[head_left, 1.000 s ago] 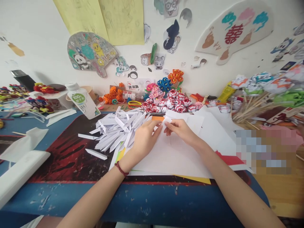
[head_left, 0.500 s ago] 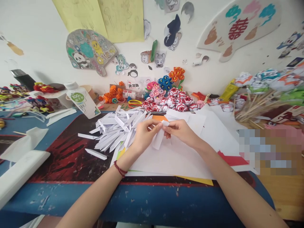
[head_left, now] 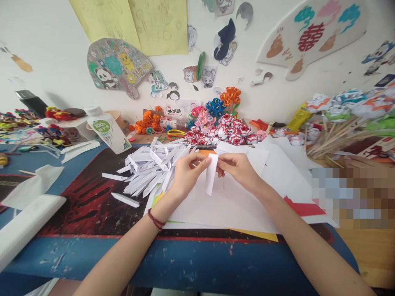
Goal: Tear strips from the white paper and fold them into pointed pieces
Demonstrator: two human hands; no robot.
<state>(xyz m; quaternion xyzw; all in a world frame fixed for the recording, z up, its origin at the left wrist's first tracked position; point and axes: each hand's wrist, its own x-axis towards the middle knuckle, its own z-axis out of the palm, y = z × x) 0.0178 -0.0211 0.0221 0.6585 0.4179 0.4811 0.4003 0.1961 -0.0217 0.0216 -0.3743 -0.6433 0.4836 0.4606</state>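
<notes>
Between my hands is a narrow white paper strip (head_left: 211,176), hanging down over the stacked sheets. My left hand (head_left: 189,170) pinches its upper left edge between thumb and fingers. On the other side, my right hand (head_left: 236,166) grips the strip's upper right edge, fingers curled behind. Under both hands lies a large white paper sheet (head_left: 231,209), with yellow, green and orange edges showing below it. Left of my left hand is a heap of folded white paper strips (head_left: 151,166).
A white bottle (head_left: 106,129) stands at the back left. Red-and-white paper flowers (head_left: 228,131) line the wall. Sticks (head_left: 336,135) with paper flowers lie at the right. A long white object (head_left: 31,226) rests on the blue table (head_left: 173,263) at left.
The strip has turned from a slant, with its top bent over, to hang nearly straight with its flat face showing. My hands have shifted only slightly.
</notes>
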